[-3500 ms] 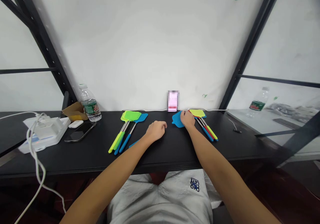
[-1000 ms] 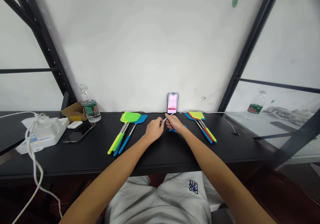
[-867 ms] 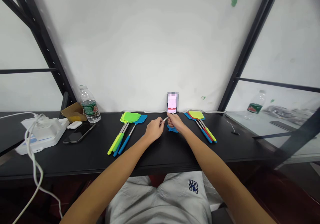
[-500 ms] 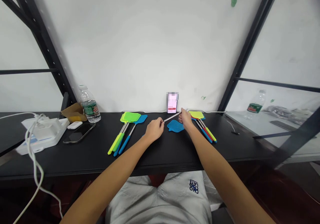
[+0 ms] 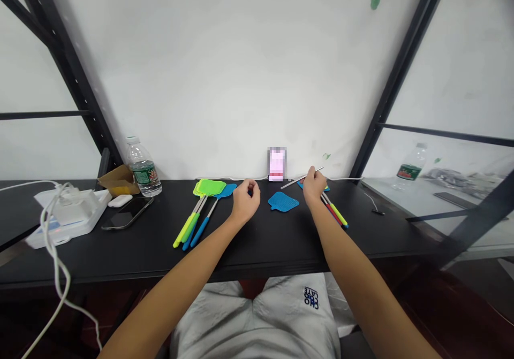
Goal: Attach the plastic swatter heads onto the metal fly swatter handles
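Gripping, right hand (image 5: 314,185): steel rod (image 5: 299,178), fingers pinched round it.
Curling, left hand (image 5: 246,203): fingers closed, apparently empty, near blue swatter (image 5: 227,190).
Lying between hands: blue mesh head (image 5: 283,201).

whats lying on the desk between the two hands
A blue mesh fly swatter head lies on the black desk between the left hand and the right hand, which holds a metal rod; the head view shows this.

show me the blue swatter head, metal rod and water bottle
blue swatter head (image 5: 283,201): head view, middle of the mesh
metal rod (image 5: 293,182): head view, exposed shaft
water bottle (image 5: 143,172): head view, green label
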`<action>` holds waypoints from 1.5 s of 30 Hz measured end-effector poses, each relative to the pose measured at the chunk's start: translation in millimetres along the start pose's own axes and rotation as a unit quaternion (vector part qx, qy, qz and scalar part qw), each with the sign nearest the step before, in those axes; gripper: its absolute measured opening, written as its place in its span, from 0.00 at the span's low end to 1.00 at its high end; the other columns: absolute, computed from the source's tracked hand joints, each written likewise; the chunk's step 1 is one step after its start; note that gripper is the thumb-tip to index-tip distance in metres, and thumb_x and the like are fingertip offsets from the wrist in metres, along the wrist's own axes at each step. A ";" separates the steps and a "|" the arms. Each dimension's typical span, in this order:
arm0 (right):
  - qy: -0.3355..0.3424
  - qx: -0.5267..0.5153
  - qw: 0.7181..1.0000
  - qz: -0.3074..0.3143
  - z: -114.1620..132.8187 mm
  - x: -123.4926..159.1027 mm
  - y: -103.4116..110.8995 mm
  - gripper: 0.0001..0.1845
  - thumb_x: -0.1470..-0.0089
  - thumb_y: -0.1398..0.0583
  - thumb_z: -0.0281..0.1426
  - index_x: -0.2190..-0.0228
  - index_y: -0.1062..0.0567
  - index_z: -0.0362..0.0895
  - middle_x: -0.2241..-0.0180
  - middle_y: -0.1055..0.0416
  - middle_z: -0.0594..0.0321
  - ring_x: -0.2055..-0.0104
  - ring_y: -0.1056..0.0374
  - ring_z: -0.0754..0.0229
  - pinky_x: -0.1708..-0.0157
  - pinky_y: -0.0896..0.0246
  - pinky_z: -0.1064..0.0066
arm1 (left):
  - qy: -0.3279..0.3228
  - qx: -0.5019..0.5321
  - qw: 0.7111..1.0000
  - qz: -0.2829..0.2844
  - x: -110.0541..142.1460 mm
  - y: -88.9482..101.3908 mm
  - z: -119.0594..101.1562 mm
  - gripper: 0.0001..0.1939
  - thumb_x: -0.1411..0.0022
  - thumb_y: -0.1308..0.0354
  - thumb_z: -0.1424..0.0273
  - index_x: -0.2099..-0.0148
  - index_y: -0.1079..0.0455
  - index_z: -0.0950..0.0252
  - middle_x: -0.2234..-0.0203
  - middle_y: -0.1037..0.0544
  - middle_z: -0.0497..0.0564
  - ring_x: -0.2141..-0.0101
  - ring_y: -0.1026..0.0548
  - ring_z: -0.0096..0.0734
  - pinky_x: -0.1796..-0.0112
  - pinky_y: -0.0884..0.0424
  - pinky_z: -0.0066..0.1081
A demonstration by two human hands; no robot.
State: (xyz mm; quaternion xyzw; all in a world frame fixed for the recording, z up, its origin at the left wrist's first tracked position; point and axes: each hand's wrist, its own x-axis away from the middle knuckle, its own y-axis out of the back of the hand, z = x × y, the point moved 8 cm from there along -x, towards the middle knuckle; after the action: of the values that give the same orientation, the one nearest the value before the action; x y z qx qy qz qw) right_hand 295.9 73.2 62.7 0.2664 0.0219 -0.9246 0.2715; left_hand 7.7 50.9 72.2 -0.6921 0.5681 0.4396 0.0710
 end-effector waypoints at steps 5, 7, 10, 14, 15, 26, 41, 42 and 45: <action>0.186 0.147 0.971 -0.028 35.0 8.7 8.2 0.24 0.35 0.54 0.43 0.75 0.32 0.44 0.74 0.31 0.56 0.70 0.37 0.57 0.66 0.48 0.67 | 0.040 0.041 0.995 -0.078 -6.7 16.0 11.5 0.04 0.38 0.52 0.71 0.62 0.36 0.63 0.66 0.26 0.52 0.63 0.28 0.29 0.60 0.31 0.29; 0.219 0.178 0.959 -0.005 39.2 11.9 2.0 0.23 0.35 0.53 0.42 0.74 0.31 0.43 0.72 0.31 0.56 0.70 0.38 0.58 0.67 0.50 0.68 | 0.050 0.039 0.995 -0.071 -7.6 14.6 15.2 0.04 0.38 0.52 0.73 0.62 0.37 0.63 0.65 0.27 0.52 0.63 0.28 0.30 0.60 0.32 0.30; 0.243 0.204 0.948 0.021 39.6 13.6 -5.5 0.22 0.35 0.52 0.41 0.72 0.29 0.42 0.71 0.33 0.56 0.69 0.40 0.59 0.68 0.52 0.68 | 0.054 0.027 0.997 -0.044 -6.8 7.4 17.7 0.04 0.38 0.52 0.73 0.61 0.37 0.63 0.65 0.26 0.51 0.62 0.28 0.30 0.59 0.32 0.30; 0.247 0.219 0.943 0.035 36.1 11.7 -9.3 0.22 0.34 0.52 0.41 0.71 0.28 0.42 0.69 0.33 0.57 0.69 0.41 0.59 0.69 0.55 0.69 | 0.047 0.016 0.999 -0.014 -4.4 -3.4 22.5 0.06 0.36 0.53 0.71 0.58 0.37 0.63 0.64 0.26 0.52 0.61 0.27 0.31 0.58 0.32 0.31; 0.246 0.222 0.943 0.038 35.2 11.2 -10.0 0.22 0.34 0.52 0.41 0.71 0.28 0.42 0.69 0.33 0.57 0.69 0.41 0.59 0.69 0.55 0.69 | 0.050 0.015 0.999 -0.002 -3.7 -6.8 25.3 0.07 0.35 0.54 0.71 0.56 0.37 0.63 0.65 0.25 0.52 0.62 0.26 0.31 0.59 0.32 0.31; 0.223 0.227 0.942 0.109 19.9 12.3 -28.5 0.16 0.35 0.49 0.40 0.65 0.30 0.42 0.68 0.31 0.56 0.66 0.38 0.57 0.69 0.55 0.69 | 0.019 -0.063 0.988 0.143 5.7 -30.7 26.2 0.08 0.33 0.54 0.68 0.59 0.34 0.62 0.74 0.24 0.49 0.69 0.25 0.32 0.65 0.34 0.30; 0.189 0.294 0.898 0.268 -7.6 25.6 -60.3 0.16 0.37 0.47 0.39 0.70 0.28 0.43 0.68 0.27 0.56 0.66 0.35 0.58 0.70 0.54 0.71 | 0.033 -0.221 0.943 0.248 12.8 -44.3 42.1 0.10 0.40 0.44 0.66 0.56 0.33 0.62 0.60 0.23 0.53 0.58 0.26 0.38 0.62 0.34 0.31; 0.199 0.292 0.896 0.267 -4.6 26.4 -60.3 0.16 0.37 0.47 0.40 0.70 0.28 0.43 0.68 0.27 0.56 0.66 0.36 0.58 0.70 0.55 0.71 | 0.032 -0.223 0.942 0.250 12.9 -44.2 41.7 0.10 0.40 0.44 0.67 0.56 0.33 0.63 0.60 0.23 0.53 0.58 0.26 0.38 0.62 0.34 0.31; 0.227 0.282 0.891 0.273 5.6 31.2 -61.4 0.18 0.38 0.47 0.41 0.71 0.27 0.43 0.70 0.28 0.57 0.67 0.36 0.59 0.71 0.55 0.71 | 0.038 -0.226 0.940 0.254 13.2 -44.3 42.2 0.10 0.41 0.43 0.67 0.56 0.34 0.63 0.60 0.24 0.53 0.58 0.26 0.38 0.61 0.34 0.32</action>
State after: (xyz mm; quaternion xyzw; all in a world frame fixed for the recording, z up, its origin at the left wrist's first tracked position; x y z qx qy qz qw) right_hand 239.5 109.2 45.4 0.5301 -0.2520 -0.6958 0.4139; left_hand 22.6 81.8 19.9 -0.5385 0.6127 0.5337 -0.2230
